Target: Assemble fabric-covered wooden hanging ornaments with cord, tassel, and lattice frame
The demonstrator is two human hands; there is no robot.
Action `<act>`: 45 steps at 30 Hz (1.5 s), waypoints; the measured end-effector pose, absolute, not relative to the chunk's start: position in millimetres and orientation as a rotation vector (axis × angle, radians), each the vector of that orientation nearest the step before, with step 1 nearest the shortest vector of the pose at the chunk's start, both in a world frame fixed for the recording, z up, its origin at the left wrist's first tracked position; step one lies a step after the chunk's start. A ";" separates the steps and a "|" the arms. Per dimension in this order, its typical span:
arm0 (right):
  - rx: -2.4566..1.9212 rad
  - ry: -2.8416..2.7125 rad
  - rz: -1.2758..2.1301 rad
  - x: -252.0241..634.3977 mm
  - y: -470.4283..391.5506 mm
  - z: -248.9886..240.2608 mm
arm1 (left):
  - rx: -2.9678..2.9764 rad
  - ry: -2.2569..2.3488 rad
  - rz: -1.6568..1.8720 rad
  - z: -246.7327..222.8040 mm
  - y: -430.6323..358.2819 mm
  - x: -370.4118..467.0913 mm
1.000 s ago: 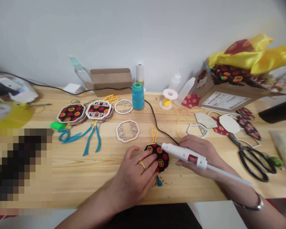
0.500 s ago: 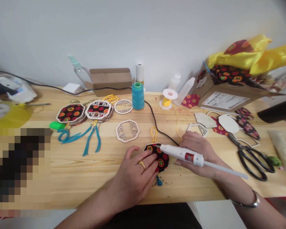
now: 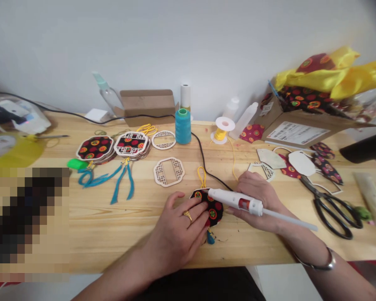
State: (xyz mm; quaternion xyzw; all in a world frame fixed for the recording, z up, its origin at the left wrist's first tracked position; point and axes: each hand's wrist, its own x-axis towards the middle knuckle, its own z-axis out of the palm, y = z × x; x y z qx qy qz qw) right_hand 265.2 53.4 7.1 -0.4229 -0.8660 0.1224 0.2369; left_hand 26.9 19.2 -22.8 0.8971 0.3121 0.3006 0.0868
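Note:
My left hand (image 3: 177,228) lies with its fingers stretched flat over a black floral fabric ornament (image 3: 217,212), pressing it to the table. A yellow cord loop (image 3: 201,175) rises from the ornament's top, and a short blue tassel (image 3: 210,238) hangs from its bottom. Closed around a white hot glue gun (image 3: 228,198), my right hand (image 3: 260,194) is just right of the ornament. The gun's nozzle end is over the ornament's upper part; its tip is hard to make out. A clear glue stick (image 3: 290,219) sticks out from the gun's back.
Behind my hands are a lattice wooden frame (image 3: 169,171), a teal thread cone (image 3: 183,127) and a yellow cord spool (image 3: 224,125). Stacked ornaments (image 3: 130,144) with blue tassels are at left. Black-handled scissors (image 3: 332,213) and a fabric-filled carton (image 3: 296,125) are at right. A black cable (image 3: 202,154) crosses the table.
The glue gun has shifted slightly left and down over the ornament, and its back end with the glue stick has moved left. My left hand stays in place on the ornament.

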 end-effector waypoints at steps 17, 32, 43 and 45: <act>-1.163 -2.375 0.298 270.7 51.3 6.3 | 2.681 0.918 0.908 -21.9 19.8 27.5; -1.183 -2.360 0.305 272.1 50.0 7.9 | 2.684 0.920 0.890 -23.0 19.4 26.9; -1.205 -2.350 0.283 282.9 48.3 11.8 | 2.684 0.932 0.908 -24.2 19.5 27.0; -1.202 -2.343 0.281 285.4 47.1 12.7 | 2.685 0.932 0.902 -25.0 18.7 26.6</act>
